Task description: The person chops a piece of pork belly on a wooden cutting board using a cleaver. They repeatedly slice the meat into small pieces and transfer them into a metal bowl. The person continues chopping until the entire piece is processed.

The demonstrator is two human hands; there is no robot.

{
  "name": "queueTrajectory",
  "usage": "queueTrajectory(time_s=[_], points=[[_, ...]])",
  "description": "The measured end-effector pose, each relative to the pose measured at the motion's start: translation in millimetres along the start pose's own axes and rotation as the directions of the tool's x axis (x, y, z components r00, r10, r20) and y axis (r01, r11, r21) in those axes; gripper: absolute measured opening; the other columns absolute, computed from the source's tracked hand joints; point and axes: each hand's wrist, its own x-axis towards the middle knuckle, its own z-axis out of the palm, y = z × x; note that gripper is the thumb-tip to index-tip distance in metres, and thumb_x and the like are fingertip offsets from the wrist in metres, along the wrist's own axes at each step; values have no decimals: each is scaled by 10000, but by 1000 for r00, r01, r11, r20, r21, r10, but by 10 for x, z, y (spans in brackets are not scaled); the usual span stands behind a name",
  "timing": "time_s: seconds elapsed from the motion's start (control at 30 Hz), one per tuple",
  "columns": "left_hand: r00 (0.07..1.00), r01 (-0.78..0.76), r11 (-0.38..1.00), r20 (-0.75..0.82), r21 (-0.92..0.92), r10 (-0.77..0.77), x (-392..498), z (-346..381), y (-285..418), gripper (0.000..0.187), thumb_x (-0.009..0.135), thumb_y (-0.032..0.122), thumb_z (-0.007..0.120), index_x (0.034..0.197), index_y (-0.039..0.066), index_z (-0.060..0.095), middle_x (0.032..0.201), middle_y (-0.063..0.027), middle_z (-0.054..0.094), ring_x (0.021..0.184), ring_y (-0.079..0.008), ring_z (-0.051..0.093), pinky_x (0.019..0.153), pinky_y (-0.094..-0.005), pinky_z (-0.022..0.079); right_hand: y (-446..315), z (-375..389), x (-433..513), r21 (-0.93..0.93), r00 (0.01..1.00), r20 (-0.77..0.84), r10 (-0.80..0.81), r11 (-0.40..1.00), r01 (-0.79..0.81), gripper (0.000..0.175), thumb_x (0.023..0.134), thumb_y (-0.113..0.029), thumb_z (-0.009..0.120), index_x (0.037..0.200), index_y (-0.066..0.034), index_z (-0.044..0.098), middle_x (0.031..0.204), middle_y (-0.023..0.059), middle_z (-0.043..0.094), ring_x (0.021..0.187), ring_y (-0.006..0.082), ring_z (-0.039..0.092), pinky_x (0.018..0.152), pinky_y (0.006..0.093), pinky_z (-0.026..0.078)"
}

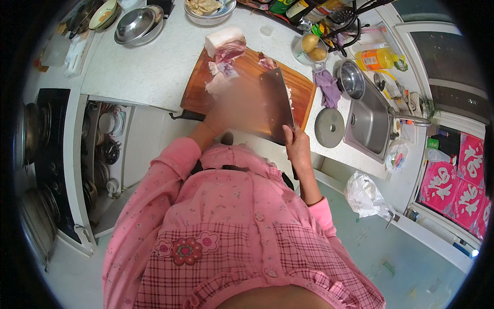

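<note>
My right hand (298, 148) grips the handle of a wide cleaver (278, 104), whose blade stretches over the right part of a wooden cutting board (303, 87). A blurred patch covers most of my left hand (222, 114), which reaches over the board's left half; its fingers and anything in them are hidden. Just beyond it lie pale pieces of meat or fat (217, 84). A thick block of raw pork with white fat (225, 41) rests at the board's far edge. A smaller dark red meat piece (266, 61) lies near the cleaver's tip, and small white bits show beside the blade.
Right of the board are a purple cloth (327, 88), a round grey stone disc (329, 127), a metal bowl (350, 79) and a sink (366, 127). Potatoes fill a clear container (299, 52). Bowls (210, 17) stand behind. A cabinet (112, 154) is open below left.
</note>
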Motion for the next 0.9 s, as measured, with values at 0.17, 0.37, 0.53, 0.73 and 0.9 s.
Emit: queueTrajectory(time_s=[0.17,0.37,0.53,0.73,0.9], points=[[999,-10,999,-35,31,11,64,-12,67,210,824,22,630,1034,37,629,1086,-101,595,988,-304,586,890,-390,480,-31,45,-16,-44,995,-50,-86,995,84,325,964,-252,588,866,57,609,734,300,610,732,478,608,642,515,474],[1000,-11,1000,3,-1,11,263,105,196,208,806,61,648,1013,52,641,1036,-85,590,999,-286,561,877,-392,467,-16,48,4,-53,1000,-10,-27,998,26,340,965,-262,587,835,51,609,759,307,619,766,484,615,670,532,478],[954,238,971,181,24,-238,131,406,-30,204,800,67,646,1002,41,639,1043,-91,591,1026,-289,554,910,-394,459,-74,92,8,-111,999,4,-40,993,41,363,967,-271,579,807,55,593,775,319,620,785,495,614,689,542,482],[927,302,953,232,0,-293,159,436,-39,195,799,71,655,987,26,626,1053,-104,590,1027,-296,555,915,-406,456,-234,242,277,-139,994,-67,-88,987,78,411,970,-305,569,798,68,586,778,321,624,751,492,617,671,541,476],[942,297,955,168,-19,-289,277,195,132,173,807,80,679,947,24,595,1064,-124,587,1012,-319,553,891,-419,449,51,200,297,147,997,-17,77,986,-74,390,974,-279,569,836,85,594,799,323,623,770,494,608,676,519,472]])
